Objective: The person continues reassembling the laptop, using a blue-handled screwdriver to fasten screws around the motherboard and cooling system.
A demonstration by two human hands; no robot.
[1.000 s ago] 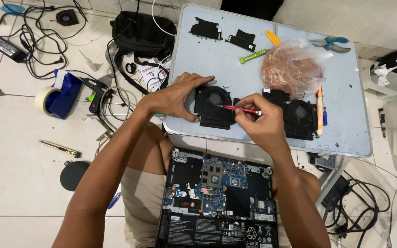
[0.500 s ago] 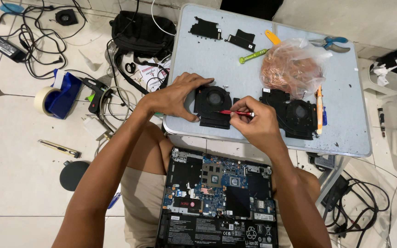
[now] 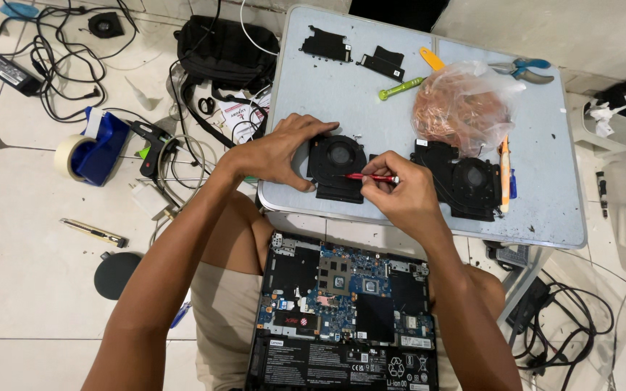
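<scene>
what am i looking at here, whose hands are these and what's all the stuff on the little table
The picture comes from a camera worn on a person's head, looking down at their own bare hands. The left hand steadies a black cooling fan on a small pale table. The right hand holds a red screwdriver with its tip on that fan. A second fan, a bag of copper parts and pliers also lie there. An opened laptop rests on the person's lap.

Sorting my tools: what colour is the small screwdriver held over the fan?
Red handle with a silver tip, screwdriver in the right hand; head view.
</scene>
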